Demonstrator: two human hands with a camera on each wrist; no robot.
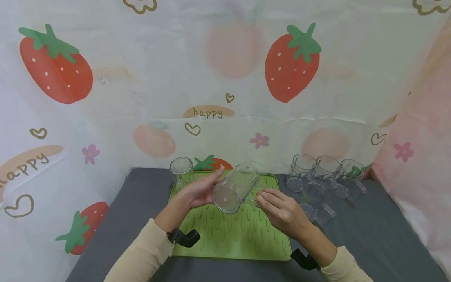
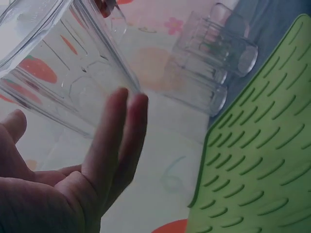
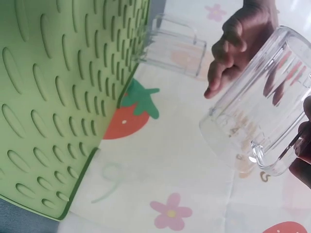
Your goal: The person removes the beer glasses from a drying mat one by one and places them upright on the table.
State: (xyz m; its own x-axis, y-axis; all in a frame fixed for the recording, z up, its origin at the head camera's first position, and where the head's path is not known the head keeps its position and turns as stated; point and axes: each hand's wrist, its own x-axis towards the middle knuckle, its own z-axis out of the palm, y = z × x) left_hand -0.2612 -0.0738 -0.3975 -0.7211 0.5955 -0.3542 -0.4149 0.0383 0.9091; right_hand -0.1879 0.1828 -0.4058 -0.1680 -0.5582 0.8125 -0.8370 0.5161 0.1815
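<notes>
We see the person's right grip [image 1: 280, 209] closed at the handle [image 1: 251, 202] of a clear mug [image 1: 232, 190], its fingers curled in to pinch it. The mug is held tilted in the air above a green ribbed mat [image 1: 232, 231], one end turned toward the head camera; we cannot tell whether that is base or mouth. On the mug's other side, the left grip [image 1: 201, 192] is open, its fingers extended and apart beside the glass, with nothing enclosed in it; we cannot tell whether the fingertips touch. A second mug [image 1: 181, 172] stands at the mat's far left corner. To the right of the mat, on the dark grey counter [image 1: 377, 231], we find a back row of three mugs [image 1: 327, 168] with another mug [image 1: 314, 194] just in front. Behind everything hangs a pale cloth [image 1: 169, 78] printed with strawberries, hearts and flowers.
</notes>
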